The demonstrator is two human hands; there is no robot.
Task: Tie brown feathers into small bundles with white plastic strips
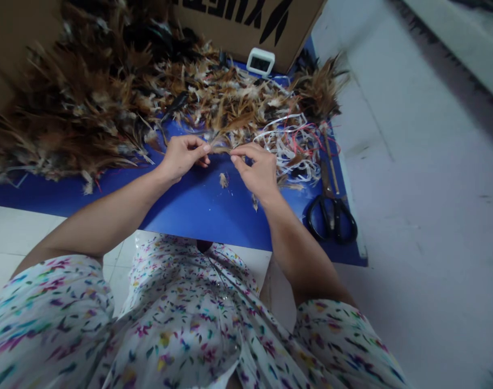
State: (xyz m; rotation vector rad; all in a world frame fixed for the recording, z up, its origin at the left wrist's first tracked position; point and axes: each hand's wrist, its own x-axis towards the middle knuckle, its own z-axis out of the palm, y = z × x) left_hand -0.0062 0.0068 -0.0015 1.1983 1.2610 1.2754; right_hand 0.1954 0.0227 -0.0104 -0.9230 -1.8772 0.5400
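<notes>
Between my two hands stretches a brown feather (221, 151), held above the blue table (197, 208). My left hand (184, 156) pinches one end of it between thumb and forefinger. At the other end, the thumb and fingertips of my right hand (257, 167) are closed on it. Just beyond the hands lies a loose heap of brown and white feathers (230, 102). A small tuft of fluff (223, 180) rests on the table below the held feather.
Bundled feathers (80, 102) pile up on the left. White and pink strings (295, 146) lie tangled right of my right hand, near black-handled scissors (330, 216) at the table's right edge. A cardboard box (246, 29) stands behind, with a small white digital display (261, 61) before it.
</notes>
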